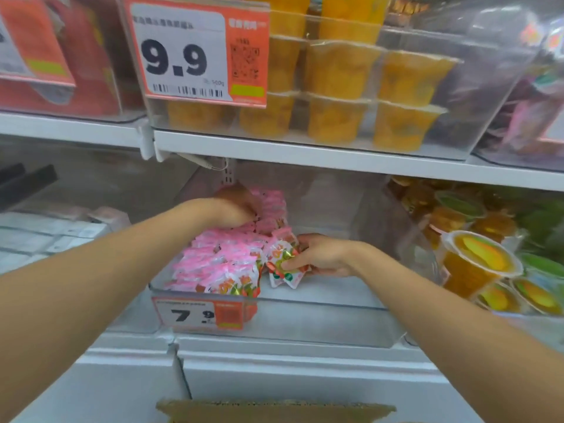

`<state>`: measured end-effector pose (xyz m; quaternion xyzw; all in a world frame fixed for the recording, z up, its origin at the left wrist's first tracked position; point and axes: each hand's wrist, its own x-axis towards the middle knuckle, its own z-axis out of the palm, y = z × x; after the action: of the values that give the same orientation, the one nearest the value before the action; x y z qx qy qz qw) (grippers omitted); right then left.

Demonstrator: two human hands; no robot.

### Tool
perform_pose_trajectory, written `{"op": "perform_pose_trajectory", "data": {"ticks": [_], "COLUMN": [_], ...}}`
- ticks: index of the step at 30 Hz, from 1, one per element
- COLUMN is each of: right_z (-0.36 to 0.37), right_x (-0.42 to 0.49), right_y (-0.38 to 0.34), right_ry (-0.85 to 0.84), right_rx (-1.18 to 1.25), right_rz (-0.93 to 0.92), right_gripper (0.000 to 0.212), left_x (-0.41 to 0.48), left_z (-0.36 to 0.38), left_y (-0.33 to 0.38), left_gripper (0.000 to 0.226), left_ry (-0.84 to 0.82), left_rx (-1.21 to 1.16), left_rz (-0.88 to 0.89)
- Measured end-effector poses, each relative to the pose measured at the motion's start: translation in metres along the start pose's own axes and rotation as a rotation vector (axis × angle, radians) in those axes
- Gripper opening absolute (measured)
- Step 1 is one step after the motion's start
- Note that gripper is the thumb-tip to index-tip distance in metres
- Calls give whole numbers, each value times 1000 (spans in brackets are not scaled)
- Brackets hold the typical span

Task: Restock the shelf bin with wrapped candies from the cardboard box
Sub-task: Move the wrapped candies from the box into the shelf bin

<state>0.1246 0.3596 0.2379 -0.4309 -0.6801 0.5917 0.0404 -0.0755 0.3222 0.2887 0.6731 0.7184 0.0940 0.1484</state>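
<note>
White store shelves (305, 154) carry clear plastic bins. In the shelf bin (320, 303), glossy pink wrapped candies (219, 261) are heaped against its left side. The left hand (238, 206) sits on the back of the heap, fingers curled down among the wrappers; I cannot tell whether it grips any. The right hand (317, 254) pinches a crinkly bunch (282, 264) just right of the heap. The cardboard box (274, 410) shows its edge below.

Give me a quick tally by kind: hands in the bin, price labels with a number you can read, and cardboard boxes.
Bare hands: 2, left hand and right hand, the right pinching pink-and-white wrapped candies
Orange-and-white price labels, readable: 2, the 9.9 label and the 7.9 label
Brown cardboard box: 1
Total: 5
</note>
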Motion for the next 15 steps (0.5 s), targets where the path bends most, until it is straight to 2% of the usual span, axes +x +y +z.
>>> {"op": "perform_pose_trajectory", "data": {"ticks": [3,6,9,12,15], "right_z": [1,1,3,9,12], "right_x": [1,7,9,10,15], "right_y": [-3,-2,2,5,2], "right_ry": [-16,25,117,178,224], "right_rx": [-167,-230,-165,2,-47], "right_rz": [-22,-21,-54,-143,-184], "right_gripper": [29,27,20,22,26], "left_x": [11,19,22,22,21], "left_z": [5,9,11,10,13], "left_y": [-2,-1,2,4,7], "left_gripper": [25,19,19,21,21], "left_ry": [-38,-56,-38,25,53], "left_rx": [57,37,-26,-201,-309], "left_rz": [14,24,27,79,131]}}
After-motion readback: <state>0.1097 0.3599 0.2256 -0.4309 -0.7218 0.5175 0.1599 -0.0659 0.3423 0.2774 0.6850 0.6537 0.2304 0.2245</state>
